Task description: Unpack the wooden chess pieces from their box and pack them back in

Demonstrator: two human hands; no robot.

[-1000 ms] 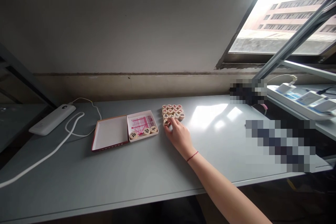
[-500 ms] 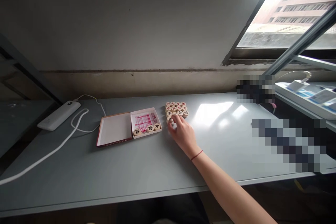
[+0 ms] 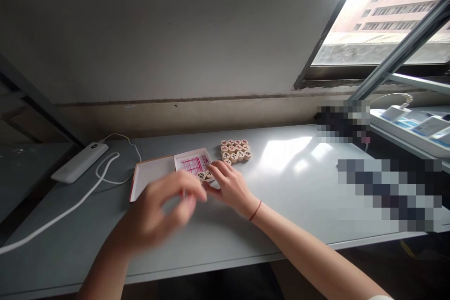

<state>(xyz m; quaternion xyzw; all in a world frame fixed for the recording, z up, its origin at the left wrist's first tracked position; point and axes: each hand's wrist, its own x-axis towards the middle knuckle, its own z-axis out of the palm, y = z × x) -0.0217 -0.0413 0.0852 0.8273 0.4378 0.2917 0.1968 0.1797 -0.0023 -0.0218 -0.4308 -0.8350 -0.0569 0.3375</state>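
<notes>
A shallow open box [image 3: 211, 153] of xiangqi pieces has a pink-red printed floor, with its hinged lid [image 3: 151, 173] laid back on the left. Two round wooden xiangqi pieces [image 3: 205, 175] show along the box's near side. At its right front corner is my right hand [image 3: 234, 185], thumb and fingers apart around the corner; whether they touch the box or a piece is unclear. My left hand [image 3: 158, 211], smeared by motion, hovers in front of the lid with curved fingers apart and nothing visible in them. Beyond my right hand, more pieces [image 3: 236, 150] stand grouped in rows.
On the left of the grey desk [image 3: 288, 215] lie a white power bank [image 3: 80, 161] and a looping white cable [image 3: 89, 187]. Blurred-out items sit at the right. A shelf there holds a white power strip [image 3: 411, 133]. A wall runs along the back.
My right hand has moved left from the grouped pieces to the box corner, leaving a piece visible at the group's near row. My left hand has come into view in front of the lid.
</notes>
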